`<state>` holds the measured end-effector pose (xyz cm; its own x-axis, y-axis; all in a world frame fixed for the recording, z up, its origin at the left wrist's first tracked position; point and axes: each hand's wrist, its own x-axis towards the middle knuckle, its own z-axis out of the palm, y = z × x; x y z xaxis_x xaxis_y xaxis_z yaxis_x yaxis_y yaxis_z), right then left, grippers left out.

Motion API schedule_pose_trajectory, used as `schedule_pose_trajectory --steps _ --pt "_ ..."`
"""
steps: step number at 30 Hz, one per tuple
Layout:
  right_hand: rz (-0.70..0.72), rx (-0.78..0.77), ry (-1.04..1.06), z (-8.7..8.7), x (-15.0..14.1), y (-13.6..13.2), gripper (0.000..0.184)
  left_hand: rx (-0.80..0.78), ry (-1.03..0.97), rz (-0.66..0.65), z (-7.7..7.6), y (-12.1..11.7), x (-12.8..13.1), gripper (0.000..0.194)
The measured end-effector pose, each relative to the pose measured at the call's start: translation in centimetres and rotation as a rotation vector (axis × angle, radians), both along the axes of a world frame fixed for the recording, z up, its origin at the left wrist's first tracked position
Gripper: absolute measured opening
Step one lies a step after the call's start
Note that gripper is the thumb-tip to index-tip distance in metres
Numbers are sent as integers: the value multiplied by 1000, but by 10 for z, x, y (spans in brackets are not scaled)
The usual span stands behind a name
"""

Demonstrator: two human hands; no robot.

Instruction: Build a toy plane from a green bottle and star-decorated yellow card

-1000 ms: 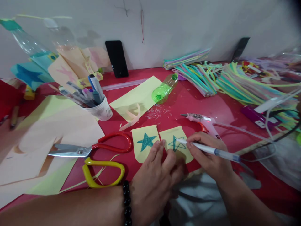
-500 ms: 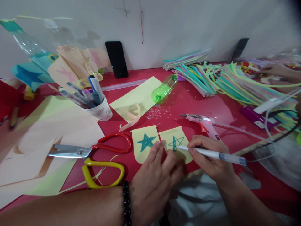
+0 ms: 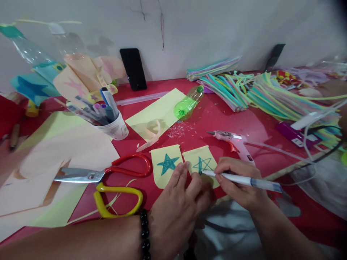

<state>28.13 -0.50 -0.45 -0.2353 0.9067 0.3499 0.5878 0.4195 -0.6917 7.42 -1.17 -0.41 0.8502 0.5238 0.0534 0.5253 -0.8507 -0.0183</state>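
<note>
My right hand (image 3: 241, 184) grips a white marker (image 3: 238, 178), its tip on the lower left of a star outline. That outline is on the right yellow paper piece (image 3: 214, 153), partly filled in teal. My left hand (image 3: 181, 198), wearing a black bead bracelet, lies across the lower edges of both pieces, fingers resting on the paper. The left yellow paper piece (image 3: 159, 177) bears a filled teal star (image 3: 168, 164). Beside it lie large scissors (image 3: 93, 176) with one red and one yellow handle, blades open over paper sheets.
A cup of markers (image 3: 119, 130), a pale yellow sheet (image 3: 159, 104) and a green bottle piece (image 3: 187, 104) lie ahead. At right are a pink glue gun (image 3: 230, 137) with a cord and bundles of pipe cleaners (image 3: 282, 94). A phone (image 3: 133, 68) leans on the wall.
The marker's tip has shifted slightly down along the lower left of the star outline. My left hand stays on the paper pieces. The whole view has shifted a little.
</note>
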Motion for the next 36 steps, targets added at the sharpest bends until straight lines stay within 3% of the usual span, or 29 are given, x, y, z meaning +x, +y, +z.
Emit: schedule_pose_trajectory --steps 8,36 --pt "-193 109 -79 -2 -1 2 6 13 0 3 -1 1 0 65" --pt "-194 96 -41 -3 -1 4 12 -21 0 -8 -1 2 -1 62"
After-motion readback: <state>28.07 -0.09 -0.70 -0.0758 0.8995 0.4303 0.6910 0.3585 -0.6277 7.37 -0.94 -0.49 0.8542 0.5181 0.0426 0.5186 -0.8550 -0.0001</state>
